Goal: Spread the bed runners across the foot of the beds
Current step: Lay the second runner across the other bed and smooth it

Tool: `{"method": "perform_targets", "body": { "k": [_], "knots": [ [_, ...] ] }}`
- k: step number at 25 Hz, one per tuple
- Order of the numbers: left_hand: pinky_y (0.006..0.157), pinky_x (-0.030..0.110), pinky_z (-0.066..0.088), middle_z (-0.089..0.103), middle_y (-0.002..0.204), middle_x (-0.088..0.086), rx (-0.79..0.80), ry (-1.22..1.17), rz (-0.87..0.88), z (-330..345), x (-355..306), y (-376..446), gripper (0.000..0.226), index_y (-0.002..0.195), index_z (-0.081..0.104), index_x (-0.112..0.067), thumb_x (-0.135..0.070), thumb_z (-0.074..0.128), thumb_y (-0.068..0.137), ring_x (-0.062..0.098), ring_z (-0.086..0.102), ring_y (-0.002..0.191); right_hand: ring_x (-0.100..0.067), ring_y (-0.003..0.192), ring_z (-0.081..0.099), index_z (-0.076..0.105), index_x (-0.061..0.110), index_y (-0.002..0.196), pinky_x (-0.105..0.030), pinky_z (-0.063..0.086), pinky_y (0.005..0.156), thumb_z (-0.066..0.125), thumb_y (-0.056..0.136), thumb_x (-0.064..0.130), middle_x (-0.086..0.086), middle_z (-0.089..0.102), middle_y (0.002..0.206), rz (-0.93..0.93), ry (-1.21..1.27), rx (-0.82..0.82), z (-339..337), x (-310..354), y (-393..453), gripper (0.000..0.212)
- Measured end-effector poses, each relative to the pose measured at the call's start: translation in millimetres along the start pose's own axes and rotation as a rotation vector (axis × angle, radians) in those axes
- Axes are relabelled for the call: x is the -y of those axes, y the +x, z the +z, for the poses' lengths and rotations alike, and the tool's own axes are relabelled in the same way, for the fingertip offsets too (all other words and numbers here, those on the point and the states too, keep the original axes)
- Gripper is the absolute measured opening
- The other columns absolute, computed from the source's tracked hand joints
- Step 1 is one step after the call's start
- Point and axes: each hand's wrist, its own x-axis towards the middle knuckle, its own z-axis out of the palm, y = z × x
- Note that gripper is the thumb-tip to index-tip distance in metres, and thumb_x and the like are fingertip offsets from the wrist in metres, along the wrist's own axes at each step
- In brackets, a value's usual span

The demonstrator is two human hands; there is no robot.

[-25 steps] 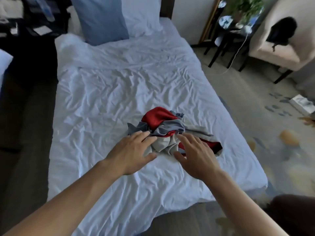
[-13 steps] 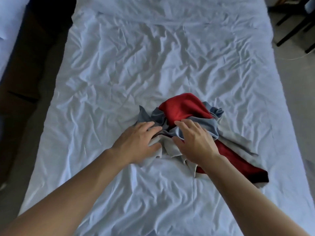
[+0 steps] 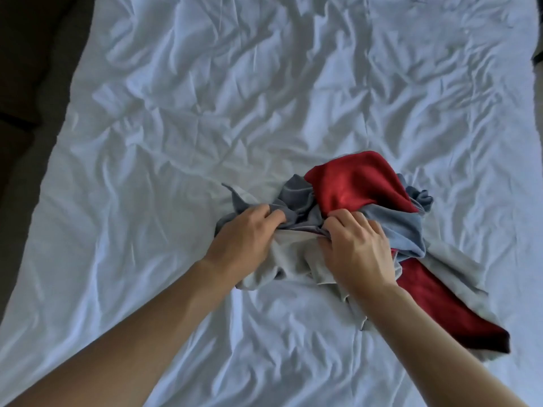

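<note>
Barely begun: we have left hand [image 3: 245, 239] and right hand [image 3: 357, 248] side by side, each gripping folds of the bed runners [image 3: 361, 195], a crumpled red-and-grey heap mid-bed [image 3: 147, 259], with all the spreading left.

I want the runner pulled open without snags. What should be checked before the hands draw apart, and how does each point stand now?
1. Left hand grips the fabric: ok, fingers curled into the grey folds.
2. Right hand grips the fabric: ok, fingers curled into the bundle.
3. Both hands hold the same piece: cannot tell, the runner bundle is too crumpled.
4. Runner untangled: not ok, red and grey layers are bunched together.
5. Room on the bed sheet to either side: ok, only wrinkled sheet shows there.
6. Runner at the foot of the bed: cannot tell, the bed's ends are out of view.
</note>
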Motion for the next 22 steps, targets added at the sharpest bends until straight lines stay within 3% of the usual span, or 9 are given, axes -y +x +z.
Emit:
{"method": "perform_targets", "body": {
  "k": [5,9,12,14,17,20,22],
  "knots": [
    [0.058,0.043,0.05,0.052,0.092,0.007,-0.074,0.06,-0.122,-53.1,55.5,-30.9,0.02,0.102,0.063,-0.015,-0.003,0.059,0.086,0.033,0.058,0.078,-0.026,0.081,0.057,0.064,0.016,0.082,-0.039,0.043,0.081,0.063,0.084,0.03,0.0,0.062,0.086,-0.115,0.116,-0.01,-11.8,70.7,17.0,0.015],
    [0.059,0.036,0.049,0.056,0.092,0.004,-0.062,0.088,-0.27,-74.9,102.3,-75.8,0.019,0.105,0.067,-0.016,-0.01,0.062,0.088,0.028,0.059,0.088,-0.025,0.091,0.06,0.066,0.019,0.106,-0.04,0.045,0.088,0.052,0.087,0.054,0.001,0.066,0.098,-0.168,0.129,0.138,-5.9,129.5,36.8,0.042],
    [0.068,0.038,0.048,0.063,0.092,0.001,-0.101,0.082,-0.256,-76.6,115.3,-90.1,0.017,0.101,0.073,-0.019,-0.028,0.066,0.089,0.025,0.06,0.09,-0.025,0.094,0.06,0.067,0.019,0.106,-0.038,0.043,0.091,0.053,0.091,0.045,0.001,0.066,0.099,-0.155,0.157,0.175,3.8,151.5,41.4,0.034],
    [0.077,0.043,0.047,0.063,0.106,0.002,-0.191,0.144,-0.219,-75.8,123.4,-83.7,0.019,0.1,0.073,-0.017,-0.028,0.068,0.086,0.026,0.059,0.099,-0.026,0.104,0.059,0.065,0.017,0.113,-0.038,0.041,0.094,0.058,0.089,0.031,-0.001,0.064,0.11,-0.164,0.14,0.147,8.6,155.6,49.6,0.028],
    [0.101,0.041,0.037,0.056,0.128,0.003,-0.082,0.229,-0.221,-74.2,138.3,-58.5,0.045,0.123,0.06,-0.018,-0.026,0.068,0.08,0.026,0.051,0.12,-0.027,0.134,0.04,0.05,0.019,0.137,-0.043,0.031,0.112,0.063,0.083,0.024,-0.003,0.049,0.141,-0.245,0.03,0.237,13.4,151.6,71.9,0.056],
    [0.103,0.035,0.031,0.064,0.102,-0.003,0.049,0.295,-0.26,-67.1,144.9,-46.1,0.026,0.112,0.063,-0.023,-0.024,0.054,0.088,0.022,0.058,0.098,-0.024,0.134,0.04,0.044,0.023,0.142,-0.044,0.018,0.118,0.047,0.09,0.03,0.001,0.052,0.139,-0.31,-0.029,0.334,20.6,161.4,86.7,0.053],
    [0.092,0.036,0.037,0.063,0.086,0.0,-0.006,0.282,-0.273,-68.9,153.9,-53.7,0.015,0.095,0.067,-0.02,-0.017,0.053,0.088,0.025,0.058,0.082,-0.026,0.122,0.052,0.052,0.02,0.137,-0.044,0.022,0.116,0.041,0.093,0.027,-0.001,0.061,0.129,-0.321,0.014,0.282,25.9,179.3,90.5,0.046]
  ]
}}
